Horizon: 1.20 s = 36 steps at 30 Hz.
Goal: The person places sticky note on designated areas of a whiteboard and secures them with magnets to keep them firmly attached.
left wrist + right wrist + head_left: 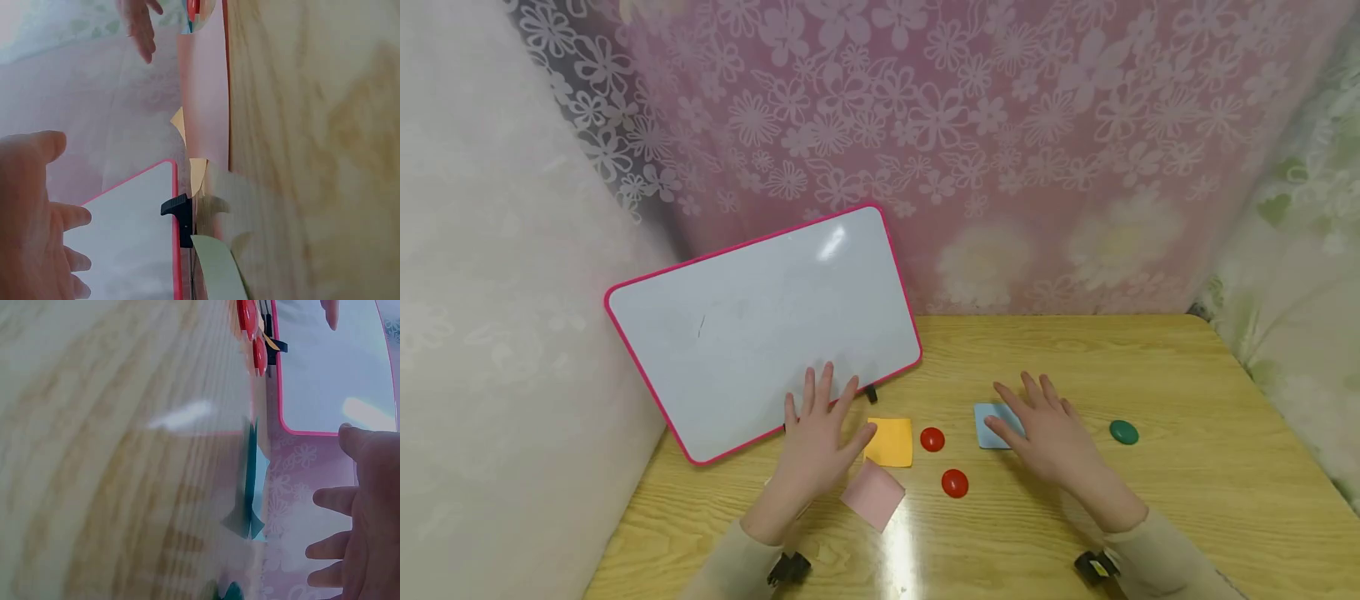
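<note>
Whiteboard (760,333) in the head view, tilted back toward a pink floral curtain (940,150), with a black foot (871,394) under its lower edge, presumably there to keep the panel standing on the wooden table (1075,350). In front, left hand (816,446) with fingers fanned apart and nothing gripped, thumb beside a yellow sticky note (891,443); pink sticky note (876,497) just below, one corner meeting the yellow, perhaps spread out so that each colour shows. Between the hands, two glossy red discs (932,439), probably magnets, lying separately, within reach from either side. Right hand (1048,433) likewise splayed and holding nothing, partly covering a blue sticky note (988,427) from this angle; green disc (1124,432) farther right, well apart from the red pair. Left wrist view: fingers apart, raised clear of the tabletop; pink sticky note at table level, pale green paper (219,269) near the black foot, reason for that spot impossible to tell. Right wrist view: fingers apart, palm empty, lifted above the table; blue sticky note almost edge-on, ends bent, perhaps from being peeled off a pad.
</note>
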{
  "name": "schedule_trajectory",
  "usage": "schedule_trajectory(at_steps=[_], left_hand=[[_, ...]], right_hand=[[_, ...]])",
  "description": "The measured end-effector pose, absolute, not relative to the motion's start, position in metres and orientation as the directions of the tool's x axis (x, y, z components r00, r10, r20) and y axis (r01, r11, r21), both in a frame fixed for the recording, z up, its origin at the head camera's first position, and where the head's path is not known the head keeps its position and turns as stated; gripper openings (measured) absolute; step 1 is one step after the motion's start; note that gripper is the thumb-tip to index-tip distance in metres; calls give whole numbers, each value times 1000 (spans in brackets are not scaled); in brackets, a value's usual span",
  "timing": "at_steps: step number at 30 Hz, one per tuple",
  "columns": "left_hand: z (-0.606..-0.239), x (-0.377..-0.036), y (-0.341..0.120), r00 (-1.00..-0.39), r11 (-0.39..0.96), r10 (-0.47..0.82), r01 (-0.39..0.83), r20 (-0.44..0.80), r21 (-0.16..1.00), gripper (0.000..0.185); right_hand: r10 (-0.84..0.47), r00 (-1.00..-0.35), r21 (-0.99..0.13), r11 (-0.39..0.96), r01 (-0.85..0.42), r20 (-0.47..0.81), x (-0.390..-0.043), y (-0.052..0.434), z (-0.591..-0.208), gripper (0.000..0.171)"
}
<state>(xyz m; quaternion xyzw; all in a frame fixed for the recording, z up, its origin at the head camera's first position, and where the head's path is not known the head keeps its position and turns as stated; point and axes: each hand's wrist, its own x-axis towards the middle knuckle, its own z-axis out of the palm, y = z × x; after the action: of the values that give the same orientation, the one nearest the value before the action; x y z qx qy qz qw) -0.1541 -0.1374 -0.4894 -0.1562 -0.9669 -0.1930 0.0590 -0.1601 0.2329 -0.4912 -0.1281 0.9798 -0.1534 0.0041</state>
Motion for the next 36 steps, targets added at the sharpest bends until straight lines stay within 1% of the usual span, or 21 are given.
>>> schedule_trajectory(at_steps=[4,8,13,17,21,23,28,33,36], left_hand=[[-489,-154,-143,-933,835,277,352,230,423,73],[-489,-154,-149,-919,801,270,380,287,463,67],[-490,-153,-156,-898,731,242,417,367,540,56],[-489,-151,-161,-897,649,210,425,389,630,47],[-488,-149,-166,-904,583,177,416,390,698,41],[-488,-149,-170,-896,555,160,428,414,713,37],[-491,-148,-181,-847,504,108,498,521,706,30],[-488,-145,-192,-818,469,50,525,573,710,31],[-488,-144,-200,-788,461,21,553,615,693,32]], right_hand=[[-257,-965,-322,910,-262,60,-164,230,-489,75],[-268,-959,-344,896,-282,87,-168,226,-488,72],[-276,-955,-388,873,-295,106,-172,219,-490,68],[-268,-957,-434,853,-290,113,-174,215,-491,66],[-277,-951,-485,819,-308,136,-176,210,-489,58],[-290,-946,-512,796,-324,148,-178,207,-487,53],[-318,-934,-609,712,-348,162,-184,202,-487,45],[-309,-940,-696,644,-316,142,-188,197,-487,42],[-311,-942,-738,606,-297,124,-193,194,-486,43]])
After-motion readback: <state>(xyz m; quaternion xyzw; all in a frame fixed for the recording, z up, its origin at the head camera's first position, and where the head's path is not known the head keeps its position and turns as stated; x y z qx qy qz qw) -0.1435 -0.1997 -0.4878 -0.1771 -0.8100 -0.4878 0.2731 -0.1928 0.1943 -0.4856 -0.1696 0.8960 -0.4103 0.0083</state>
